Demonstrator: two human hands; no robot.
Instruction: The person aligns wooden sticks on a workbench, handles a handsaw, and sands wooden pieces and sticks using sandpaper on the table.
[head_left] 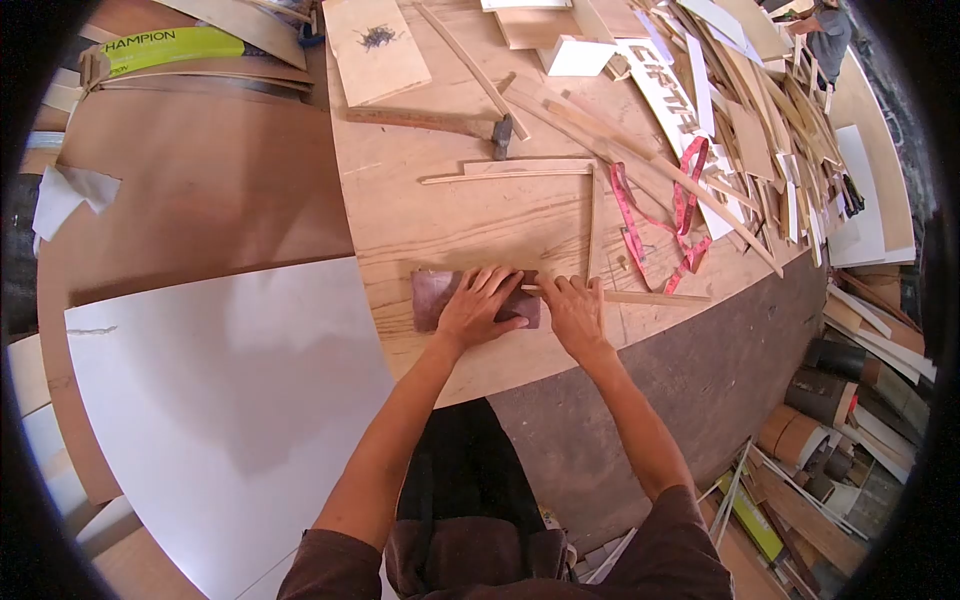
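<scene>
A dark reddish-brown rectangular piece (428, 303) lies on the plywood table (400, 220) near its front edge. My left hand (484, 306) rests flat on this piece, fingers spread. Just to the right, my right hand (574, 312) has its fingers closed round the end of a thin wooden strip (531, 290), which reaches over the brown piece. Beyond my hands, thin strips (596, 225) form a corner on the plywood. Another thin strip (655, 298) extends to the right from beside my right hand.
A hammer (502, 137) lies behind the strips. To the right are a pink measuring tape (632, 235) and a large heap of wood offcuts (770, 130). A board with nails (378, 55) is at the back left; a white sheet (230, 400) lies at the left.
</scene>
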